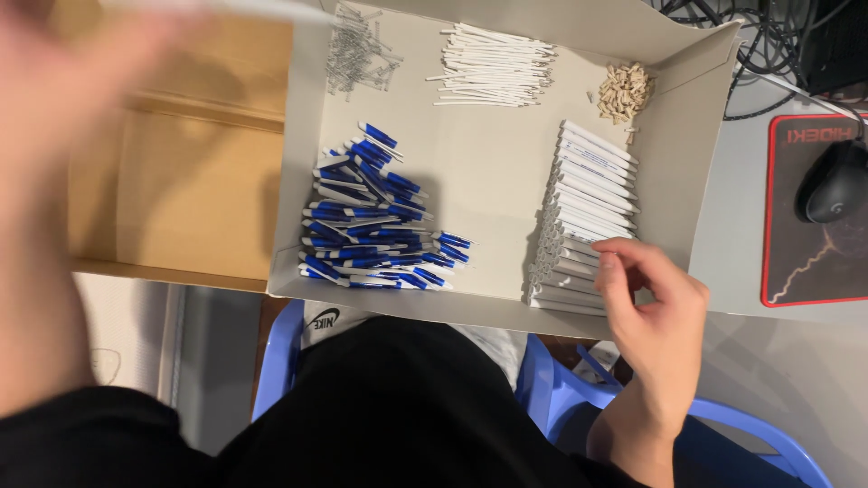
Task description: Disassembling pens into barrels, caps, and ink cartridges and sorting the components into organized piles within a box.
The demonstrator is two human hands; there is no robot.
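The left hand [63, 81] is a blur at the top-left corner, cut by the edge; its grip cannot be told

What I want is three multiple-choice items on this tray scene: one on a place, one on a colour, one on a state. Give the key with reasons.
1. Where does the right hand rest?
A. on the white barrels
B. on the mouse
C. on the springs

2. What colour are the clip parts heaped in the tray?
A. red and white
B. blue and white
C. green

3. How do the white barrels lie?
A. scattered
B. standing upright
C. stacked in a neat row

Key: 1 A, its fingers touch the near end of the barrel row. 2 B, the heap is blue and white. 3 C, they lie side by side in an ordered stack.
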